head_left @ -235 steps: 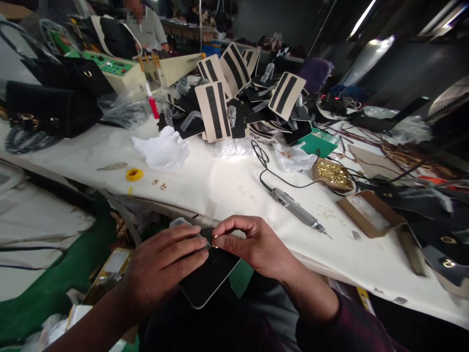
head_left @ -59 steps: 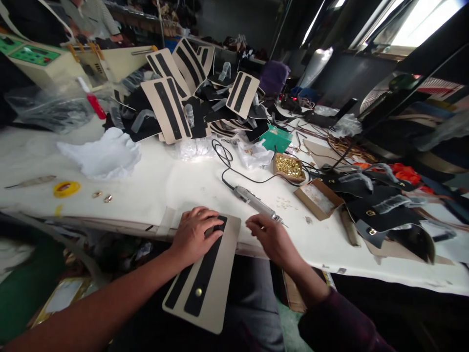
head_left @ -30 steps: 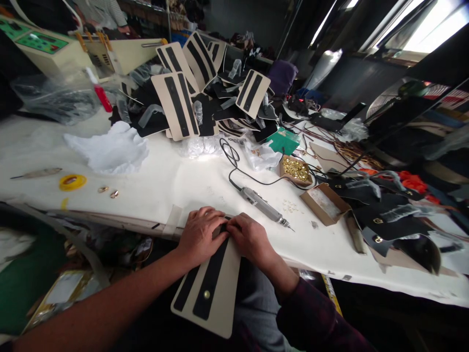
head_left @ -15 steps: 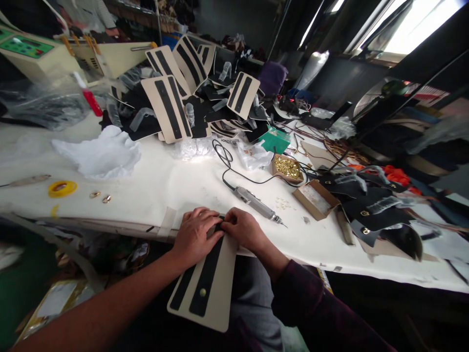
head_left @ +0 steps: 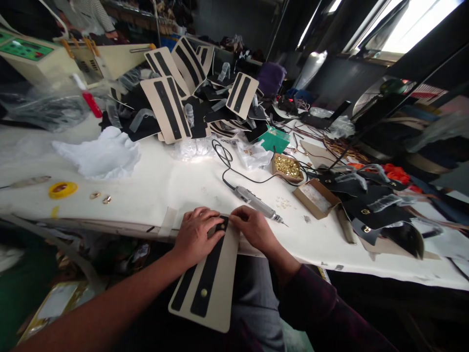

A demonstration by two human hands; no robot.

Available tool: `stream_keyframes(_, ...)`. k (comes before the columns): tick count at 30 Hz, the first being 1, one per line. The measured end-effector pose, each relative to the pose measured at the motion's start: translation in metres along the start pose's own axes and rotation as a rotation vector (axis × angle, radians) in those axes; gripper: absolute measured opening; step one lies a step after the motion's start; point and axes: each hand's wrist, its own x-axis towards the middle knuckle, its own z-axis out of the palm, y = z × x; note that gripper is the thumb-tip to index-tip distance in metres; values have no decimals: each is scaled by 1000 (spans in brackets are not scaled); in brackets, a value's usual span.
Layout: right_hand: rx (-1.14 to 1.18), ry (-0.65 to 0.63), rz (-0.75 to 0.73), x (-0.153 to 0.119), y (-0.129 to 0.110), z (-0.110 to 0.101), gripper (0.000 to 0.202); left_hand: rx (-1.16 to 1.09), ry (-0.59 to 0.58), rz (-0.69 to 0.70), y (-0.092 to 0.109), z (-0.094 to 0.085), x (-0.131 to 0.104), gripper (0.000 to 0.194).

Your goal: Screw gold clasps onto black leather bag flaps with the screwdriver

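A beige panel [head_left: 223, 278] with two black strips lies tilted from my lap up onto the table edge. A round brass-coloured stud [head_left: 204, 293] sits near the strip's lower end, and a small dot shows at its upper end. My left hand [head_left: 196, 234] grips the panel's far end from the left, its thumb on the black strip. My right hand [head_left: 252, 227] is at the far right corner, thumb and forefinger pinched together; whatever is between them is hidden. Beyond it lies a grey corded electric screwdriver [head_left: 256, 203], with small gold pieces [head_left: 283, 202] scattered beside its tip.
Past the screwdriver stand a box of gold hardware [head_left: 287, 167] and an open cardboard box [head_left: 315, 198]. Several striped panels [head_left: 166, 107] are piled at the back. White cloth [head_left: 100, 154] and yellow tape [head_left: 63, 189] lie left. Black pieces with clasps [head_left: 381, 210] cover the right.
My right hand has shifted slightly right, off the black strip's upper end, so the dot there now shows. My left hand and the panel have hardly moved.
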Motion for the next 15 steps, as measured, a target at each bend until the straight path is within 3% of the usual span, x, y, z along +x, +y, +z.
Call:
stream_keyframes(3,-384,265,-71,1,18,-26,22,-6,10,1,1,0,0,25)
stream_keyframes(4,-526,301,-71,3,26,-33,27,-5,13,1,1,0,0,25)
stream_keyframes(8,-771,181,15,16,49,-50,39,7,13,-7,0,2,0,25)
stream_keyframes(12,-635,134,-11,20,45,-57,35,5,7,-9,0,2,-1,24)
stream_keyframes(15,-139,94,14,11,23,-61,37,2,9,-1,-1,3,-1,24)
